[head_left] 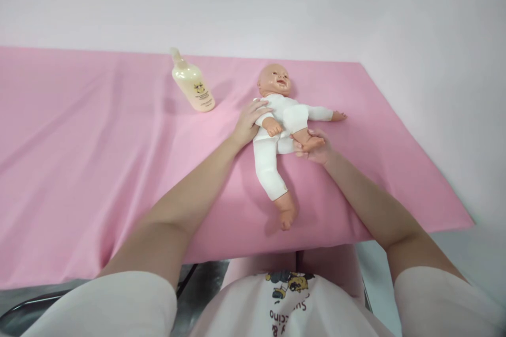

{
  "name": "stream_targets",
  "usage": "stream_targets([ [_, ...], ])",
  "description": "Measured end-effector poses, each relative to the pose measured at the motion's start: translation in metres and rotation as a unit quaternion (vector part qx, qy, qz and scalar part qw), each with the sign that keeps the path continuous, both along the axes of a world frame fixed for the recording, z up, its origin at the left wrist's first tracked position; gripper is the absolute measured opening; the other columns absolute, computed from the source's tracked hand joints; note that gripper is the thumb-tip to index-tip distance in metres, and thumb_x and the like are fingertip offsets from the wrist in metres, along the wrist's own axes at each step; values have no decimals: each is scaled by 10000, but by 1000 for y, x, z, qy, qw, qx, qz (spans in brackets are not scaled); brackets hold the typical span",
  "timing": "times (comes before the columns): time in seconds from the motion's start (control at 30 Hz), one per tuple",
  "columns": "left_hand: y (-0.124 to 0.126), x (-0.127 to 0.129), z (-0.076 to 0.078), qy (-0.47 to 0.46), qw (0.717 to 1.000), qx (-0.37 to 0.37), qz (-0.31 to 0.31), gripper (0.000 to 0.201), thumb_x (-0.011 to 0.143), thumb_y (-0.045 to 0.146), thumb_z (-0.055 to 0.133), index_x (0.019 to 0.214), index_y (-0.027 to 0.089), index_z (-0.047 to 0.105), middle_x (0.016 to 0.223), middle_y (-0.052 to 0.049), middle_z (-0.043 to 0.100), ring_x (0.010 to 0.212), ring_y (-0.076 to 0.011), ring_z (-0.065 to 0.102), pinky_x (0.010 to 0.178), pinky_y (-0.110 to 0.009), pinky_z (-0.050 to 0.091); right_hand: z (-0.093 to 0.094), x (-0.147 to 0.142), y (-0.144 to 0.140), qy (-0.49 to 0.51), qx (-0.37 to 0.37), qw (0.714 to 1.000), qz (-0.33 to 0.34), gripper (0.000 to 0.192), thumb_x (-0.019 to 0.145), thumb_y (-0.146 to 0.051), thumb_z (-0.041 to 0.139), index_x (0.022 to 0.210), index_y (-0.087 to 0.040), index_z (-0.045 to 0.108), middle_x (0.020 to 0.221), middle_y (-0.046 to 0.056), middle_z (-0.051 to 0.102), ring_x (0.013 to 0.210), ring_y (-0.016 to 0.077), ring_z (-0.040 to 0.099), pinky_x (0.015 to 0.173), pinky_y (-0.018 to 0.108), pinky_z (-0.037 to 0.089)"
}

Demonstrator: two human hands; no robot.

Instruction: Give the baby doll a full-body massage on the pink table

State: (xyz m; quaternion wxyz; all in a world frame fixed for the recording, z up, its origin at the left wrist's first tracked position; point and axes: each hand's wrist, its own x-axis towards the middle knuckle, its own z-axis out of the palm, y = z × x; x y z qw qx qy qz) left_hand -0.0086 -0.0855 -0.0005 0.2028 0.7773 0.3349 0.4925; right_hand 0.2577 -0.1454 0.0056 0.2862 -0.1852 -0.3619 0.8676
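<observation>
A baby doll [282,107] with a white cloth body lies on its back on the pink cloth. Its bare head points away from me. My left hand [253,118] holds the doll's side, fingers laid over its upper arm and chest; the thumb is mostly hidden. Around the doll's raised foot [310,142], the fingers of my right hand [319,151] are closed, and that leg is bent up towards the body. The doll's other leg [270,168] stretches out towards me, its foot near the front edge. One doll arm reaches out to the right.
A pump bottle [194,86] of pale yellow liquid, with a cartoon label, is on the cloth left of the doll. The pink cloth [98,142] covers the table, with folds on the left. A pale wall [237,5] rises behind. The table's front edge is close to my lap.
</observation>
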Motion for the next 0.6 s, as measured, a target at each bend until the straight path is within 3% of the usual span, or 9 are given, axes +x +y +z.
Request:
stream_targets([
  [0.17,0,0,0,6,1000,11,0,252,878,415,645,1071,288,746,1323,-76,670,1328,-277,554,1247,-528,239,0,-3,1,-10,-14,1000,-25,367,898,-392,453,1028,-111,649,646,10,572,580,136,472,485,240,362],
  [0.33,-5,-1,-1,-22,1000,-9,4,288,865,412,668,1108,273,729,1345,-85,654,1349,-282,531,1240,-510,262,-2,-3,-1,12,11,1000,10,355,870,-410,532,1041,-117,639,658,1,592,594,123,506,498,222,397],
  [0.47,-1,-2,-11,-134,989,-59,38,420,808,473,741,1151,236,689,1290,-100,673,1295,-290,571,1203,-479,343,-1,1,-7,49,71,994,69,502,786,-476,702,1113,-100,641,742,20,669,661,121,596,599,225,482],
  [0.6,13,-8,-24,-243,959,-105,101,528,777,596,740,1144,230,635,1257,-96,674,1294,-288,571,1178,-459,380,0,3,-11,77,124,965,217,590,736,-455,809,1172,-94,642,908,91,748,785,166,696,691,254,543],
])
